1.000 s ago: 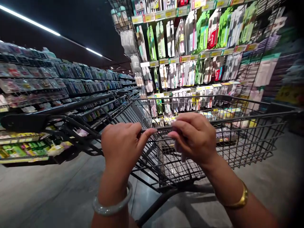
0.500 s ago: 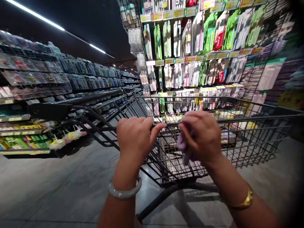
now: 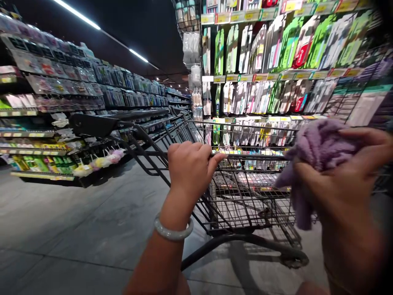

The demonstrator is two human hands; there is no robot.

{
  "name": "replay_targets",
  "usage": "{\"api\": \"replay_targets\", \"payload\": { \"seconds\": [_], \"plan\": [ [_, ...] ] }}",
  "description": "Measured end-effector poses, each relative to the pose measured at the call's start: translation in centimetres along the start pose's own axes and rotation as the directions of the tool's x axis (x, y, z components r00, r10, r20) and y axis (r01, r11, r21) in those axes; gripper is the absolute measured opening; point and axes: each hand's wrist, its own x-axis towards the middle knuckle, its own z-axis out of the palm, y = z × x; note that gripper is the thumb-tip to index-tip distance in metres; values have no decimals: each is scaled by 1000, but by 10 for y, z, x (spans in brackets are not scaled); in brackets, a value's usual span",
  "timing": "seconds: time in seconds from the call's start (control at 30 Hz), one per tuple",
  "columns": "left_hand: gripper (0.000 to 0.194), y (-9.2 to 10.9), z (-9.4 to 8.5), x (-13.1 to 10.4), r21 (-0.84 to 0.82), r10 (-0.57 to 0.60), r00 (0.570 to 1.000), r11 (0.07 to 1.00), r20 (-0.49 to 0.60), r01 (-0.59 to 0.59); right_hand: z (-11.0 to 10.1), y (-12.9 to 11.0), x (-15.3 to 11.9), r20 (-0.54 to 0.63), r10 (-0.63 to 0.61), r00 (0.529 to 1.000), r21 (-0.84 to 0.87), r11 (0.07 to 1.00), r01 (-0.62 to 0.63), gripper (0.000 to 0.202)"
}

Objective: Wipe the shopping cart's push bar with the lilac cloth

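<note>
A black wire shopping cart [image 3: 251, 205] stands side-on in front of me. My left hand [image 3: 190, 172] is wrapped round the top rail of its side, thumb lying along the bar. Off to the right, my right hand [image 3: 344, 184] is raised and slightly blurred, gripping a bunched purple cloth [image 3: 325, 143]. One end of the cloth hangs below the fingers. That hand is apart from the rail and partly covers the far end of the basket. The cart's push handle [image 3: 95, 125] is to the left of my left hand.
Behind the cart rises a rack of packaged toothbrushes [image 3: 258, 98] with price strips. A long shelf of hanging packets [image 3: 61, 78] lines the left side, with bottles [image 3: 46, 164] and bath puffs [image 3: 101, 162] low down. Grey floor [image 3: 76, 229] lies below.
My right hand has left the cart's rail and moved right and closer, carrying the purple cloth, which now shows more fully. My left hand keeps its grip. The view has turned slightly left.
</note>
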Motion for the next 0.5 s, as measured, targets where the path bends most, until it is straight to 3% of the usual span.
{"api": "replay_targets", "payload": {
  "seconds": [0.07, 0.13, 0.27, 0.33, 0.37, 0.43, 0.5],
  "plan": [
    [44, 6, 2, -3, -33, -44, 998, 999, -35, 42, 12, -12, -8, 125, -28, 992, 25, 999, 25, 72],
    [34, 12, 5, -5, -87, -83, 993, 993, -79, 76, 25, -27, -19, 272, -133, 953, 75, 990, 117, 53],
    [26, 21, 10, -7, -170, -105, 983, 982, -151, 79, 39, -44, -33, 355, -366, 860, 255, 923, 288, 36],
    [27, 23, 12, -7, -162, -97, 984, 984, -149, 72, 36, -37, -31, 334, -369, 867, 236, 924, 302, 36],
    [29, 23, 13, -6, -146, -91, 986, 987, -139, 70, 33, -29, -27, 286, -335, 898, 188, 938, 291, 36],
    [33, 23, 14, -5, -104, -75, 991, 993, -113, 63, 26, -13, -19, 118, -228, 966, 71, 973, 221, 35],
    [35, 23, 16, -4, -74, -68, 991, 995, -115, 60, 24, -2, -16, -30, -135, 990, -7, 991, 135, 34]
  ]
}}
